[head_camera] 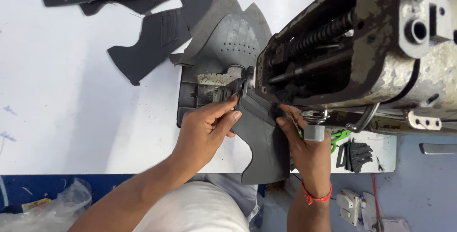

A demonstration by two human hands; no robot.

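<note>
Left hand (pixel 207 127) and right hand (pixel 304 144): fingers pinched shut on dark grey leather piece (pixel 259 136) under sewing machine (pixel 352 55), near surface (pixel 71 94) front edge. Risk: fingertips beside needle; likely puncture should piece slip.

A crumpled clear plastic bag (pixel 66 202) lies at seven o'clock, below the table edge. Beside it, at its eight o'clock, sits a small yellow-and-red packet (pixel 34 205), partly hidden.

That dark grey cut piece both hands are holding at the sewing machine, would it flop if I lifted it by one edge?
The dark grey cut panel probably bends rather than droops: it overhangs the white table without sagging. Thin and flat, so likely light. Its matte surface should grip.
</note>
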